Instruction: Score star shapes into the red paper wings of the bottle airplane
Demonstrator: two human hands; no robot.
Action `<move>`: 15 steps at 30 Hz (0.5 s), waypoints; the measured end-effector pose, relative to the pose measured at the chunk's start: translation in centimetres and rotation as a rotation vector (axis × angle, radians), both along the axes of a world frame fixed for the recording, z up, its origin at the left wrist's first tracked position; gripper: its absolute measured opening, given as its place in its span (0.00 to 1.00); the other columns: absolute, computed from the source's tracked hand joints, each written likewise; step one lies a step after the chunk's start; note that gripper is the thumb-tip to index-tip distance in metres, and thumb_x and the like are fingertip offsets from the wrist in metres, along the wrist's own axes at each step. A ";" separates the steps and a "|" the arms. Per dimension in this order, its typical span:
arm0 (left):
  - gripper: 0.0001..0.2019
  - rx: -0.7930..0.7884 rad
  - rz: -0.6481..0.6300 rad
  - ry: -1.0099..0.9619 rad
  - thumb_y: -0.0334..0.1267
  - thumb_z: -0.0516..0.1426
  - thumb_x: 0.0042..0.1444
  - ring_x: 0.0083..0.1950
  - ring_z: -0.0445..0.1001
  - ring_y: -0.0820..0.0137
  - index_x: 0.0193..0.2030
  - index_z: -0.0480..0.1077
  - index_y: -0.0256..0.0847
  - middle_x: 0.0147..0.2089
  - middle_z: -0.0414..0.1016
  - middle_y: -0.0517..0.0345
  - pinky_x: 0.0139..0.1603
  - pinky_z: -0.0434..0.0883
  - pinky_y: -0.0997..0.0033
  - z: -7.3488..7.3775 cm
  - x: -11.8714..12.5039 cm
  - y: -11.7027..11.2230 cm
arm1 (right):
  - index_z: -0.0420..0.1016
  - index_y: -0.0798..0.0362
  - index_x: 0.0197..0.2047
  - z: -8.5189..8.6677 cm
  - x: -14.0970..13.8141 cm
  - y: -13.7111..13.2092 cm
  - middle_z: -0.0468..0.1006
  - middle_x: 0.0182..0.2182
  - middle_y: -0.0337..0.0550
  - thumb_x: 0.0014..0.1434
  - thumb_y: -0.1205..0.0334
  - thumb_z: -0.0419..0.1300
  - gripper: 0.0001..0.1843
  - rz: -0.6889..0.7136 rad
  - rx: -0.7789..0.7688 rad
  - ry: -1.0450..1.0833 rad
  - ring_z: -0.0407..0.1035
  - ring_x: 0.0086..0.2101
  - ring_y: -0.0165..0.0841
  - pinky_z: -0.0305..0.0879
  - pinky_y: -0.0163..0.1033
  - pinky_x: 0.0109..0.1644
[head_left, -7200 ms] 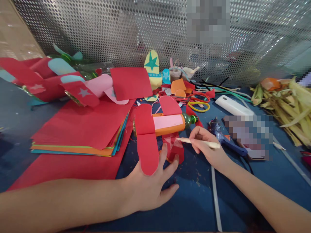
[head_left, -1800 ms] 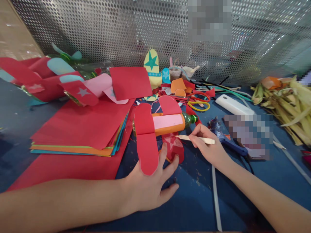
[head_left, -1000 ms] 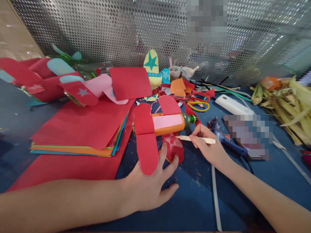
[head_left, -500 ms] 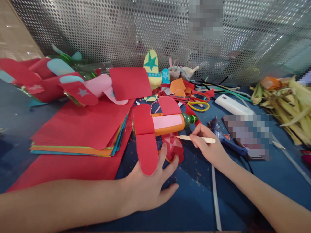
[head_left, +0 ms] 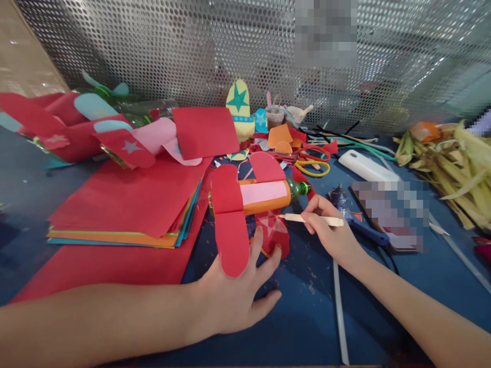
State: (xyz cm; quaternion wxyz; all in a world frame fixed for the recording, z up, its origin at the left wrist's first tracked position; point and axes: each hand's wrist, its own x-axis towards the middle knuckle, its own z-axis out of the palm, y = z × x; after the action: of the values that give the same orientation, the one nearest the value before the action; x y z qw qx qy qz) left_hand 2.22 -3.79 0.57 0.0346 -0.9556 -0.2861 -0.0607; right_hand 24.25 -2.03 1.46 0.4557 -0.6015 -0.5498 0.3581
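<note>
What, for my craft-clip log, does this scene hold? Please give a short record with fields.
left hand: open, fingers spread, fingertips pressing on red star piece
right hand: pinching wooden stick, its tip at the red star piece
bottle plane: lying on its side, orange and pink wrap, red wing reaching over the left hand
paper stack: left of the plane, red sheet on top
husks: far right
table: blue, scrap-strewn
mesh wall: perforated metal behind
</note>
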 end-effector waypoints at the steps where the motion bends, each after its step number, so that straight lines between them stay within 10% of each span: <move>1: 0.27 0.000 -0.001 0.005 0.54 0.45 0.63 0.55 0.67 0.46 0.65 0.59 0.45 0.64 0.58 0.38 0.49 0.68 0.47 0.0 0.0 0.0 | 0.58 0.49 0.24 0.1 0.0 0.0 0.61 0.14 0.30 0.55 0.63 0.52 0.09 0.010 -0.006 0.034 0.56 0.18 0.27 0.52 0.34 0.24; 15: 0.26 0.052 -0.002 -0.004 0.54 0.46 0.63 0.53 0.68 0.45 0.62 0.64 0.44 0.63 0.60 0.38 0.46 0.70 0.47 0.2 0.0 0.1 | 0.64 0.51 0.25 -0.1 0.2 -0.4 0.59 0.17 0.32 0.60 0.59 0.51 0.13 0.218 -0.055 0.050 0.54 0.20 0.27 0.51 0.34 0.24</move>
State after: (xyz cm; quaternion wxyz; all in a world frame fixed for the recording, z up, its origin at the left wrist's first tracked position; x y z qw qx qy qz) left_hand 2.26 -3.74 0.79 0.0587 -0.9545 -0.2838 -0.0700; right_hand 24.44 -2.39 1.37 0.4109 -0.5411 -0.5904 0.4357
